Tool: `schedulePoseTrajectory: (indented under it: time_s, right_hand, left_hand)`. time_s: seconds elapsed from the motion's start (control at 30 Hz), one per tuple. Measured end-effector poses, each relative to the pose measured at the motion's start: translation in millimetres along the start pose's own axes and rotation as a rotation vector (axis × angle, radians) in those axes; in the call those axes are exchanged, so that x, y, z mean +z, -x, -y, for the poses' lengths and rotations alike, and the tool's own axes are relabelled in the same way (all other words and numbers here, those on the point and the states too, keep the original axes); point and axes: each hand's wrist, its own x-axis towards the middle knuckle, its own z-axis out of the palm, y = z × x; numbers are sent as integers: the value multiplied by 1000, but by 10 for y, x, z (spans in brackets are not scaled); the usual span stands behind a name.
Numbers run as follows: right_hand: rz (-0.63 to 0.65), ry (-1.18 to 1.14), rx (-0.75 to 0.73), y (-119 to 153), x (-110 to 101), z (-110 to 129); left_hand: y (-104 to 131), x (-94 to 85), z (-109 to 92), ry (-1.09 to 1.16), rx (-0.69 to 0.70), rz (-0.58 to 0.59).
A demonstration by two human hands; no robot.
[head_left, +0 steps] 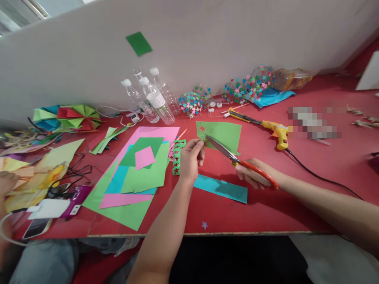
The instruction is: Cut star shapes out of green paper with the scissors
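One purple paper star [204, 225] lies near the front edge of the red tabletop [266, 217]. Beyond it is a blue paper strip [225, 189]. The right hand [251, 173] has its fingers clamped on the handles of the red-handled scissors [235, 158], whose blades reach over a light green sheet [223, 132]. The left hand [192, 157] brings its fingers together by the blade tips; any small piece between them is hard to make out. That hand partly covers a green star-punched strip [176, 159], beside layered coloured paper [145, 181]. Farther right are a yellow glue gun [276, 131] and a pixelated patch [312, 122] hiding whatever lies there. Towards the wall stand four capped clear plastic bottles [156, 100], their contents unclear. Right of them, star-covered clear forms [257, 85] overlap, and a clear container [291, 79] lies sideways, its orange colouring either label or contents.
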Motion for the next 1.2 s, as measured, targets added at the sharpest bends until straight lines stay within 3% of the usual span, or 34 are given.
schedulePoseTrajectory:
  time_s: [0.43,0.8,1.2]
  right_hand:
    - [-34,-27,-65,35,110,50]
    - [-18,-50,-37,16,151,25]
    - [10,105,-150,73,29,9]
  left_hand:
    - [3,21,-17,83,32,-32]
    - [13,62,-34,102,36,-86]
    - [60,24,-53,-12,133,-80]
